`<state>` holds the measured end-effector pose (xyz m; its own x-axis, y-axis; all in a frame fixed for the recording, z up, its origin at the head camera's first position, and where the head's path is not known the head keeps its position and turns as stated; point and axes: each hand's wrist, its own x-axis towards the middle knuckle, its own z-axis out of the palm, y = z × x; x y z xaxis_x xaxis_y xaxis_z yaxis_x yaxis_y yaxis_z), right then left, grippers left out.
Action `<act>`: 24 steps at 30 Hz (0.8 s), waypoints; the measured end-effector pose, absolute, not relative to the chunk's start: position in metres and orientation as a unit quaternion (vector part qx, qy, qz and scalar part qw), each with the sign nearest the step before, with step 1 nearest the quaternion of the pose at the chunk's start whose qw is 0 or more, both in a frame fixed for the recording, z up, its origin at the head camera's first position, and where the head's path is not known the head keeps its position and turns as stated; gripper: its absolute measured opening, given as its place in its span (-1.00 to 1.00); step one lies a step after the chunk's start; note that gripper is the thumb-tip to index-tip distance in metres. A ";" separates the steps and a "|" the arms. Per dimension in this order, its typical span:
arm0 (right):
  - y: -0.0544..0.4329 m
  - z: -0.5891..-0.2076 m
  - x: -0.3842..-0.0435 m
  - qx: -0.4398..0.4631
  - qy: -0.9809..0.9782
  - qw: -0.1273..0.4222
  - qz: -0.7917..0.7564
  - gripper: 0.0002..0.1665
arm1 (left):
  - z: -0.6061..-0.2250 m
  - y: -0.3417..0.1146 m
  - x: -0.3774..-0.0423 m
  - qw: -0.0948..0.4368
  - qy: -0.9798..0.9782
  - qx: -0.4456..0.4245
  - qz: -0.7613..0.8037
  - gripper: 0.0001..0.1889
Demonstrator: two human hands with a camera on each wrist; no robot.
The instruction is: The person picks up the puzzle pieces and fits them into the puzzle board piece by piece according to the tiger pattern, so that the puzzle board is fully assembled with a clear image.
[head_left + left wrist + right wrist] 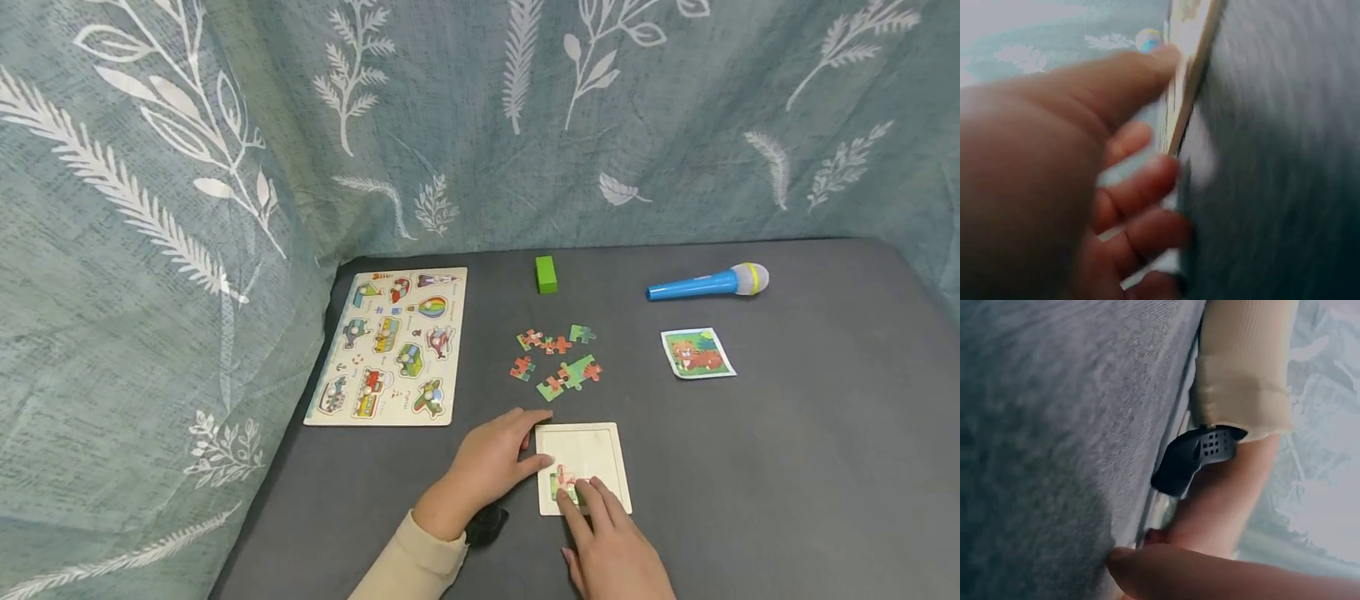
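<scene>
A square wooden puzzle tray (588, 446) lies in front of me, with jigsaw pieces (561, 472) joined in its lower left part. My left hand (491, 454) rests at the tray's left side, thumb on the rim and index finger stretched along the far left corner. In the left wrist view its thumb (1141, 69) touches the tray's edge (1188, 81), other fingers loosely bent below. My right hand (611, 542) presses its index and middle fingertips onto the pieces, partly hiding them. Its thumb (1147, 565) hangs apart, near the tray's edge, in the right wrist view.
Several loose jigsaw pieces (576, 372) lie beyond the tray. A bear picture card (697, 354) and a blue toy microphone (697, 286) are at right. A green block (547, 275) stands at the back, a wooden vehicle puzzle board (397, 350) at left.
</scene>
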<state>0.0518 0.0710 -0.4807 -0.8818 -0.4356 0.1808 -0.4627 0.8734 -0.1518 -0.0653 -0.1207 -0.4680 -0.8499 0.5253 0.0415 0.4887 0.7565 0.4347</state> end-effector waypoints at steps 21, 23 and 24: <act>0.107 -0.473 0.044 0.288 -0.948 0.043 0.128 -0.32 | -0.463 -0.141 0.002 -0.007 0.901 0.408 0.144 -0.51; 0.107 -0.473 0.043 0.292 -0.946 0.046 0.130 -0.32 | -0.464 -0.142 0.002 -0.006 0.903 0.408 0.136 -0.49; 0.107 -0.474 0.043 0.293 -0.946 0.051 0.132 -0.32 | -0.465 -0.142 0.003 -0.005 0.903 0.409 0.132 -0.48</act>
